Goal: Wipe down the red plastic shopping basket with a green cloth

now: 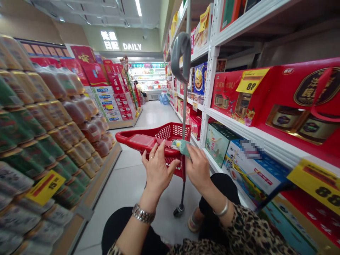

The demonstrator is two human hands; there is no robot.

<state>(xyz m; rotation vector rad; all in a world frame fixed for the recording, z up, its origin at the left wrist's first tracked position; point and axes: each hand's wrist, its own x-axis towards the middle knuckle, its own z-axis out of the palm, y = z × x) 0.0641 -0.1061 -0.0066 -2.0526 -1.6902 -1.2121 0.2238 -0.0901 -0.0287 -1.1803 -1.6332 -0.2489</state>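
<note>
A green packet (181,147) was recorded lying across the rim of a red shopping basket (170,132), at 12 o'clock from the wrists. The packet was grasped at its right end by the right hand (198,169), the fingers closed upon it. The left hand (158,166) was held half-curled just beside the packet; whether contact was made could not be determined. A grey handle (180,53) was seen on a pole rising from the basket. Red gift boxes (239,95) were stacked on a white shelf (239,129) at 2 o'clock, and bottles (53,81) were ranked at 10 o'clock.
</note>
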